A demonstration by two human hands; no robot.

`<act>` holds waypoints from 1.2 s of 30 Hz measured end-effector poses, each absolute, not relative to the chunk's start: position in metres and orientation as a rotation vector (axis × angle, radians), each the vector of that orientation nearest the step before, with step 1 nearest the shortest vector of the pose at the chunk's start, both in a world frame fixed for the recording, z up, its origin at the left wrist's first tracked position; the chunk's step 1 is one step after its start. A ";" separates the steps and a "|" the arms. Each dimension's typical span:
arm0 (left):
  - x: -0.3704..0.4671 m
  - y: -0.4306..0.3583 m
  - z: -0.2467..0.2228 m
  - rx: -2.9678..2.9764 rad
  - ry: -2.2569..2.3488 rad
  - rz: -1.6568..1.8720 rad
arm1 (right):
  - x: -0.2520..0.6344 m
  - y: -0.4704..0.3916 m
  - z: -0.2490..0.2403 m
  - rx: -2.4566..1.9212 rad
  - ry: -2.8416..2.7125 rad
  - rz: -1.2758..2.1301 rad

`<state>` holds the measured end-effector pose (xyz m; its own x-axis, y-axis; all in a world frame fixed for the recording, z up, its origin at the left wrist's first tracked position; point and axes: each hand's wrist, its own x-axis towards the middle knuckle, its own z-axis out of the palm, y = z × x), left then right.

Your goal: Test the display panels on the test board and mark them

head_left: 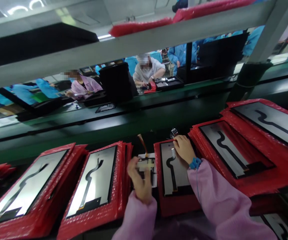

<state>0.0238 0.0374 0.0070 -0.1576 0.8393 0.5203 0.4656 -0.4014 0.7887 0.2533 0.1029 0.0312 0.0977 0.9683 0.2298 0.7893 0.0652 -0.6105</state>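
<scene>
My left hand [141,181], slightly blurred, is over a small circuit board [147,168] on a white base, its fingers apart and nothing visible in them. A thin orange-brown flex cable [142,146] rises from the board's top. To the right, a grey-backed display panel [167,171] with a black curved ribbon cable [170,166] lies on a red bubble-wrap sleeve [173,206]. My right hand [184,150] rests at the panel's upper right corner, fingers bent together; what they pinch is hidden. Just beyond those fingertips is a small shiny metal object [173,132].
Stacks of red sleeves topped with display panels stand left [91,180] and right [223,146] of my hands. A green conveyor line [124,123] runs behind, below a grey beam [144,41]. Across it, people work, one in a white top [153,68].
</scene>
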 end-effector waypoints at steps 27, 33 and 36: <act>0.054 -0.043 -0.038 1.820 1.479 1.075 | 0.283 0.094 0.074 -1.417 -1.413 0.265; 0.046 -0.034 -0.029 1.369 1.294 1.178 | 0.277 0.067 0.098 -1.224 -1.173 0.384; 0.023 -0.031 -0.018 1.490 1.389 1.077 | 0.275 0.059 0.108 -1.141 -1.024 0.460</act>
<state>0.0231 -0.0314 -0.0176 0.0283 0.9980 0.0568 0.3036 -0.0627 0.9507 0.2746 0.0590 0.1076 0.4932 0.7570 0.4286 0.1822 0.3918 -0.9018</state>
